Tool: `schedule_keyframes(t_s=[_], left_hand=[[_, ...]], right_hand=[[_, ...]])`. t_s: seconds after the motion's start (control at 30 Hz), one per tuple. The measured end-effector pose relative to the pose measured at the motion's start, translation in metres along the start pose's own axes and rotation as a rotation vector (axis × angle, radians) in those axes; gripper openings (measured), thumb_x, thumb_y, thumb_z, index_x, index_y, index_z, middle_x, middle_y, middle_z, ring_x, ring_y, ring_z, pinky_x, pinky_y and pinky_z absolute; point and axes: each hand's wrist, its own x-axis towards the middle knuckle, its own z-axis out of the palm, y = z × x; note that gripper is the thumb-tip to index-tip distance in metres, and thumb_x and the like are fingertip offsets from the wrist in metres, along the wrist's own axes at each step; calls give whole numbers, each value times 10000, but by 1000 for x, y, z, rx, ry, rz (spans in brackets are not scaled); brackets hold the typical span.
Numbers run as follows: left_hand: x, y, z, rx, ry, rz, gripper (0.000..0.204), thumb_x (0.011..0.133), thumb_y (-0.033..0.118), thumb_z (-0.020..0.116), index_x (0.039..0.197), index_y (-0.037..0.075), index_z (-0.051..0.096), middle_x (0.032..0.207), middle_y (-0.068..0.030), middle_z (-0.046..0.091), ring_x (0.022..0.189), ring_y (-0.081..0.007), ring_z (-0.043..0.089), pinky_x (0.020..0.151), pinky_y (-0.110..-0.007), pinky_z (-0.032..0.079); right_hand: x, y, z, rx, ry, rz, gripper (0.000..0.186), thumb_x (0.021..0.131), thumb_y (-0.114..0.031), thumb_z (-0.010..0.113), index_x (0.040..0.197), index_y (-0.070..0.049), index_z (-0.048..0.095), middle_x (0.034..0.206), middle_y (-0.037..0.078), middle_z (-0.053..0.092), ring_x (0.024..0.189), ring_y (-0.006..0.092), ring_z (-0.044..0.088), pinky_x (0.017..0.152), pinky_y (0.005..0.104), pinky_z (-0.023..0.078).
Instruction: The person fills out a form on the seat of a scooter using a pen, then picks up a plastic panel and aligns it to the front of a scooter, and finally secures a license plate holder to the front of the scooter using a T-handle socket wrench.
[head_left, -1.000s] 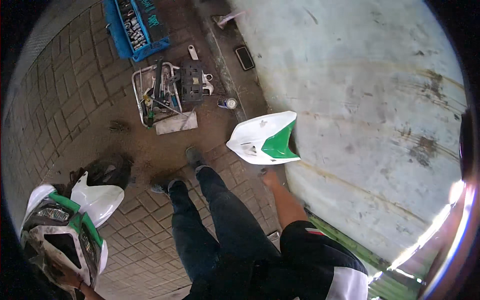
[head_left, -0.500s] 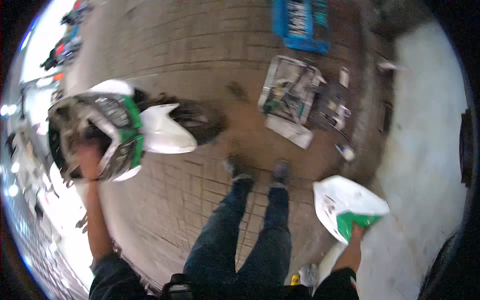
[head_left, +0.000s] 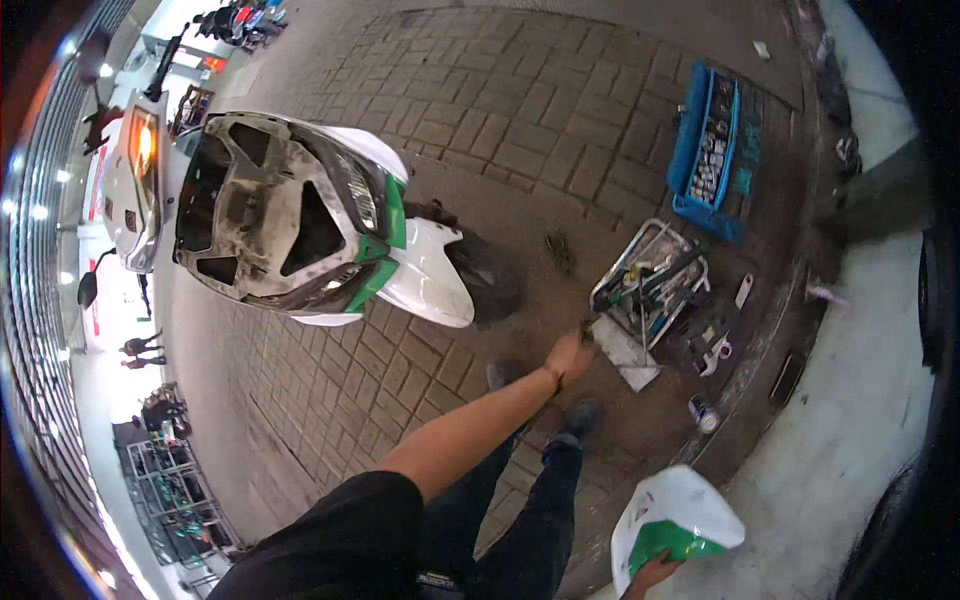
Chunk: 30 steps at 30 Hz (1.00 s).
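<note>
My left hand (head_left: pixel 570 360) reaches out over the paving beside a tray of tools (head_left: pixel 655 285); its fingers are closed, with a small dark thing at their tips that I cannot make out. My right hand (head_left: pixel 655 572), low at the right, grips a white and green scooter body panel (head_left: pixel 682 510) by its green part, next to the pale wall. Ahead on the left stands a white and green scooter (head_left: pixel 270 215), its front cover off and the grimy inner shell bare. Its white front fender (head_left: pixel 432 275) sticks out above the front wheel.
Beyond the tray lies a blue crate (head_left: pixel 705 150) filled with small parts. A dark case with tools (head_left: pixel 695 335) and a can (head_left: pixel 703 415) lie near the kerb. A pale flat piece (head_left: pixel 627 355) rests against the tray. Other motorbikes and people are far left.
My left hand has left the scooter's open front and swung right toward the tool tray. My right hand still holds the panel, now lower in view. The view has turned left.
</note>
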Motion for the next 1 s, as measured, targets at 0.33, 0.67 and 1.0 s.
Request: schedule_keyframes(t_s=[0.33,0.67,1.0], left_hand=[[-197,-51,-68,69,-174,648,682,869,464,576,1324,-17,409,1273,-252,471,1159,-403,472,993,-456,370],[-227,-97,-323,-18,829,602,742,660,359,786,1249,43,462,1205,-200,499,1144,-395,464,983,-476,359],[-164,-123,-513,742,894,63,531,792,249,628,1263,54,478,1093,-144,567,1007,-305,583,812,-461,493]], right_hand=[[-56,-196,-127,-13,-360,-570,438,937,-260,441,1237,55,494,932,164,634,770,273,566,663,336,467],[-138,-470,-98,98,-288,-1678,523,898,-490,432,741,-2,535,555,133,497,457,328,481,446,396,358],[-200,-490,-56,-324,-453,-1684,452,807,-396,599,558,-80,393,482,112,375,418,334,410,420,427,293]])
